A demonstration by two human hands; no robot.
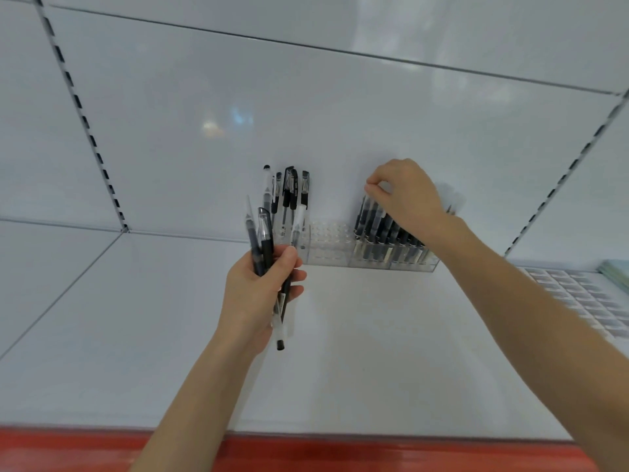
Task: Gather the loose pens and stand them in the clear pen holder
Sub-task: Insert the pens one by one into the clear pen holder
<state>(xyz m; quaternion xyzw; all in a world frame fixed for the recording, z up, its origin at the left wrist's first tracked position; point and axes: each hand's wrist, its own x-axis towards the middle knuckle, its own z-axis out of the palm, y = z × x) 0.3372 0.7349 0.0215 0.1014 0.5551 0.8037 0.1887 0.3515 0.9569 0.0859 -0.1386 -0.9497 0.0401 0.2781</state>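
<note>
**Bundle in the left hand, open sockets just beyond it**

The right hand's (405,195) thumb and forefinger fingertips (371,186) are pressed together on the top end of a tilted pen (365,216). That pen leans at the left edge of the right cluster (391,233), which stands in the clear pen holder (328,247).

The left hand (262,291) is curled round a pen bundle (263,233) of about three pens. Their long axes run up and away from the fist, and one end hangs out below the palm.

The holder sits against the white back panel (238,114), just beyond the bundle and to its right. A second group, the left cluster (289,190), stands upright at the holder's left end. Between the two clusters is a stretch of unfilled sockets.

I judge these sockets to be the target. They are nearer the left hand, but that hand is full. The likely move is for the right hand to draw single pens from the bundle and drop them in vertically.

The white shelf (340,335) has a red front edge (306,451).
</note>
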